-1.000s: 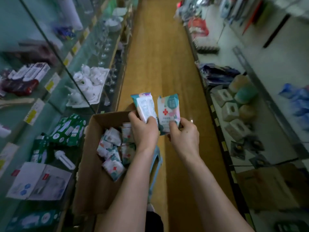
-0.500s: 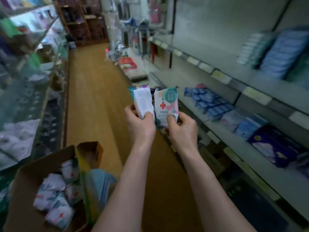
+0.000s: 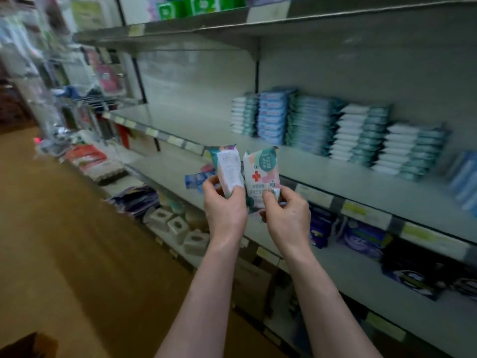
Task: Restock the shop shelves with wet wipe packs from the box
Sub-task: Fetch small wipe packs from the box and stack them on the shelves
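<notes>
The left hand [image 3: 224, 210] grips one wet wipe pack [image 3: 229, 169], the right hand [image 3: 287, 215] a second pack [image 3: 262, 171], both upright, probably ready for the shelf [image 3: 193, 125] beside the stacked packs [image 3: 309, 125].

White pack [image 3: 262, 174] with red cross and teal top, teal-edged white pack [image 3: 228, 169], blue-and-white stacks [image 3: 333, 130], grey shelf [image 3: 196, 125], possibly purple packets [image 3: 361, 236].

Two wet wipe packs upright, side by side — left pack [image 3: 229, 171] label-side out, right pack [image 3: 262, 174] red-cross front.
</notes>
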